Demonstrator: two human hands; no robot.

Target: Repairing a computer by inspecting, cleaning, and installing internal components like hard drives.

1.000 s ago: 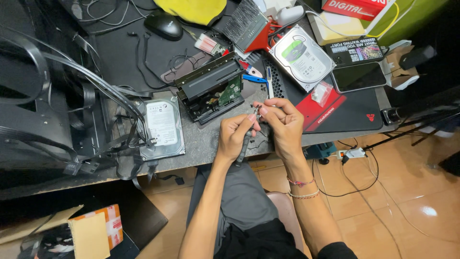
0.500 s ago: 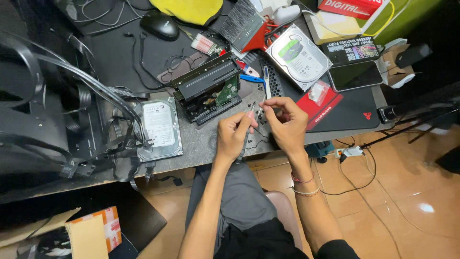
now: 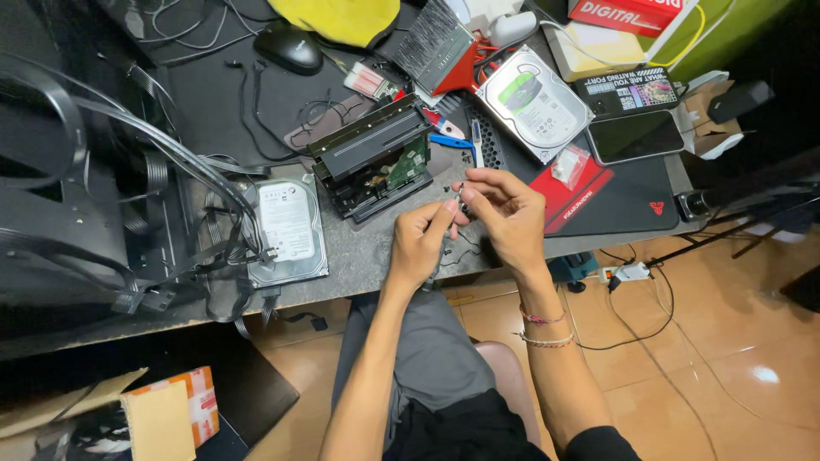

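Note:
My left hand [image 3: 420,243] and my right hand [image 3: 504,213] meet above the front edge of the grey desk [image 3: 367,256]. Their fingertips pinch a tiny metal part [image 3: 459,198] between them; it is too small to tell what it is. A thin dark wire [image 3: 457,253] hangs below the hands. Just beyond them lies a black drive cage [image 3: 369,154] with a green circuit board showing. A bare hard drive [image 3: 289,229] rests on the desk to the left of my left hand.
A second hard drive [image 3: 534,102], a brush [image 3: 436,47], a blue-handled tool [image 3: 453,141], a phone [image 3: 635,137] and a red-and-black mat [image 3: 611,192] lie at the right. A mouse [image 3: 290,47] sits at the back. A black computer case with cables [image 3: 102,196] fills the left.
The hands stay together on the small part, with the fingers shifting slightly. The view has drifted a little; nothing on the desk has moved.

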